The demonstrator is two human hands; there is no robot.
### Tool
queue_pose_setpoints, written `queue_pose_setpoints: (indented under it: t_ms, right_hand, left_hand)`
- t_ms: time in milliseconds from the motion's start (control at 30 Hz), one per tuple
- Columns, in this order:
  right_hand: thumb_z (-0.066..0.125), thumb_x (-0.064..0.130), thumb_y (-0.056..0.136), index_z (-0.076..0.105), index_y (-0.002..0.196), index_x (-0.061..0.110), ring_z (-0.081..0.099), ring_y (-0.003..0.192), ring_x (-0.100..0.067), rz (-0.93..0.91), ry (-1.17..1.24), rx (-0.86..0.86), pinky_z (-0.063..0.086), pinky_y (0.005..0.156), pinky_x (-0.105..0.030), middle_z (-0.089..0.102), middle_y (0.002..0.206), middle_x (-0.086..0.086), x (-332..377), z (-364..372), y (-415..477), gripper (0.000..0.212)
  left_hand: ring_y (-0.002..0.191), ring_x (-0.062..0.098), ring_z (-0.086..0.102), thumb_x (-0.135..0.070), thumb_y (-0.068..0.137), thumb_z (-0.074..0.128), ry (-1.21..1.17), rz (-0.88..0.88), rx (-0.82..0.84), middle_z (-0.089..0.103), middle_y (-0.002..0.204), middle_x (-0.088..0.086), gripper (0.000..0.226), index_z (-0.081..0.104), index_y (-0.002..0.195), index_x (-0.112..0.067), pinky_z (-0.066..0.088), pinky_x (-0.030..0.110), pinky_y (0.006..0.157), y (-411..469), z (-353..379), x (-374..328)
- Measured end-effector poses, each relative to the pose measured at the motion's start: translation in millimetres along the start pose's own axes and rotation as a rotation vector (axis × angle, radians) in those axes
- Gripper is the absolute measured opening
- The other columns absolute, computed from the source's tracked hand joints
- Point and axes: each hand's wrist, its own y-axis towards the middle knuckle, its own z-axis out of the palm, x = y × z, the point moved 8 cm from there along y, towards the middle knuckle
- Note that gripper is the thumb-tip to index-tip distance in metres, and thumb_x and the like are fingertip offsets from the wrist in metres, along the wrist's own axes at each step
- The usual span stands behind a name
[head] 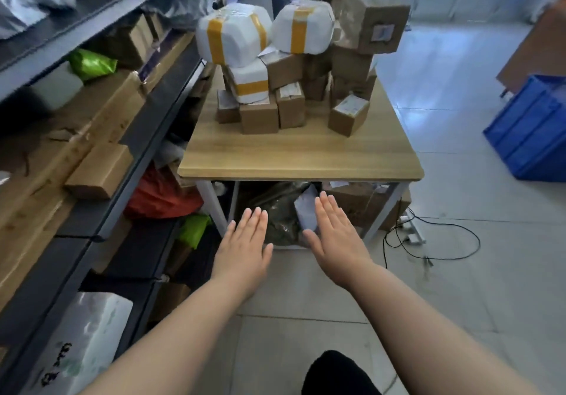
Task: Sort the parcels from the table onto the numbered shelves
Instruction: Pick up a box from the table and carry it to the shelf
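**Pile on the table, our hands empty**

Our left hand (245,241) and right hand (333,238) hover flat with fingers straight, holding nothing, low centre. The parcels (275,67) sit heaped at the far end of the wooden table (300,155), so we judge most sorting remains. The shelves (101,149) on the left hold boxes and bags. At right, a blue crate (533,128) stands on pale tiles.
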Motion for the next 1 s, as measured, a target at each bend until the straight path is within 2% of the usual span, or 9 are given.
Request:
queue_pose_setpoints:
  t_ms: [167,333,567,700,800,1000]
  right_hand:
    - [0.024,0.042,0.103,-0.008,0.151,0.009,-0.027,0.132,-0.002,0.091,-0.025,0.034,-0.017,0.110,-0.020,-0.019,0.158,-0.002,-56.5,-16.4,42.4,0.067]
    - [0.024,0.041,0.103,-0.007,0.152,0.009,-0.020,0.144,-0.011,0.052,-0.066,0.030,-0.017,0.108,-0.019,-0.017,0.159,-0.004,-99.4,-57.2,104.1,0.066]
    - [0.024,0.041,0.103,-0.008,0.152,0.010,-0.019,0.145,-0.013,0.032,-0.094,0.077,-0.015,0.109,-0.021,-0.019,0.159,-0.004,-149.2,-91.6,177.2,0.066]
    - [0.024,0.042,0.103,-0.009,0.151,0.009,-0.020,0.144,-0.011,0.032,-0.083,0.136,-0.014,0.110,-0.021,-0.020,0.159,-0.003,-163.2,-80.6,196.5,0.067]
    - [0.024,0.042,0.103,-0.010,0.151,0.010,-0.026,0.137,-0.005,0.037,-0.060,0.161,-0.014,0.111,-0.022,-0.021,0.158,-0.003,-168.8,-73.3,213.6,0.068]
    - [0.026,0.042,0.102,-0.008,0.152,0.010,-0.027,0.132,-0.002,0.052,-0.067,0.079,-0.017,0.109,-0.019,-0.018,0.159,-0.002,-164.0,-90.8,259.2,0.068]
  left_hand:
    - [0.146,0.011,-0.019,-0.040,0.104,0.019,0.009,0.055,0.035,-0.018,0.160,-0.003,0.062,-0.015,0.151,-0.017,-0.009,0.033,0.120,67.7,0.0,-31.2]
    - [0.147,0.011,-0.016,-0.039,0.104,0.020,-0.026,-0.003,-0.014,-0.015,0.161,-0.002,0.062,-0.012,0.152,-0.016,-0.011,0.031,0.117,140.8,-13.9,-51.6]
    - [0.147,0.011,-0.016,-0.040,0.104,0.021,-0.060,-0.064,-0.025,-0.016,0.161,-0.002,0.064,-0.013,0.152,-0.016,-0.012,0.029,0.115,217.2,-12.6,-80.6]
    - [0.147,0.012,-0.016,-0.039,0.104,0.020,-0.043,-0.064,0.012,-0.016,0.161,-0.002,0.063,-0.013,0.152,-0.014,-0.013,0.029,0.114,241.4,-9.7,-85.5]
    - [0.147,0.012,-0.017,-0.039,0.104,0.021,-0.052,-0.069,0.026,-0.015,0.161,-0.002,0.064,-0.013,0.152,-0.015,-0.013,0.030,0.115,263.4,-10.3,-79.0]
    - [0.145,0.011,-0.020,-0.039,0.104,0.021,-0.061,0.000,0.053,-0.018,0.160,-0.004,0.063,-0.015,0.151,-0.018,-0.011,0.033,0.119,314.9,-21.5,-66.4]
